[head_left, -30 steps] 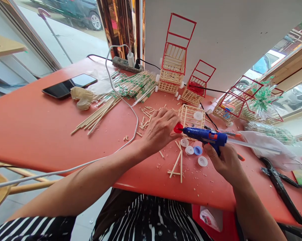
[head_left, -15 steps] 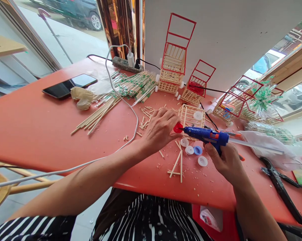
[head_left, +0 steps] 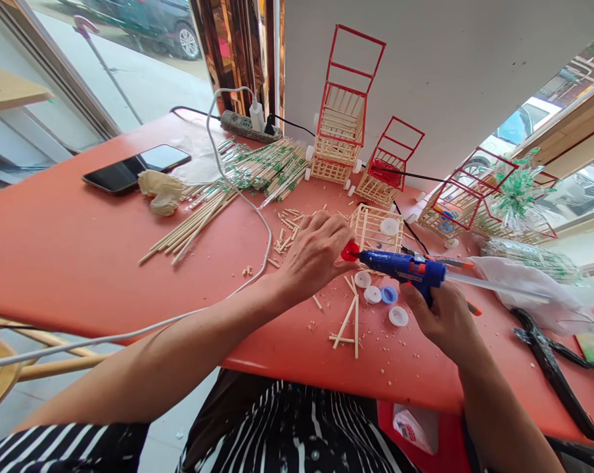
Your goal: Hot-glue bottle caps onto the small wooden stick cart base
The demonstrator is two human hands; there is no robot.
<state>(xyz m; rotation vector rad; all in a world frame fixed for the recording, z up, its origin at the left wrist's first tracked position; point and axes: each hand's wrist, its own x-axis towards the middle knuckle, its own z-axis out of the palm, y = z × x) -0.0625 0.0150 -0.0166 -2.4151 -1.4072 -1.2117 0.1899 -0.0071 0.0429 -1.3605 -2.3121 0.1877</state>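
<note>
Between the fingers of my left hand (head_left: 317,253) is a red bottle cap (head_left: 349,251), its inside turned toward the right. My right hand (head_left: 445,318) is closed around the handle of a blue glue gun (head_left: 400,264), whose dark nozzle reaches into the cap. A clear glue stick (head_left: 499,286) juts from the back of the gun. Just behind the gun lies a small wooden-stick basket (head_left: 376,230) with a white cap on it. White caps (head_left: 372,294) and a blue cap (head_left: 389,294) rest on the table below the gun.
Small stick carts with red handles (head_left: 341,125) stand at the back. Bundled sticks (head_left: 262,167), a phone (head_left: 137,169) and a white cable (head_left: 265,246) lie left. Cut sticks (head_left: 347,322) are in front. Black cutters (head_left: 548,368) and a plastic bag (head_left: 528,292) lie right.
The glue gun has shifted slightly left, its nozzle going further into the red cap. My left hand holds the cap in nearly the same place.
</note>
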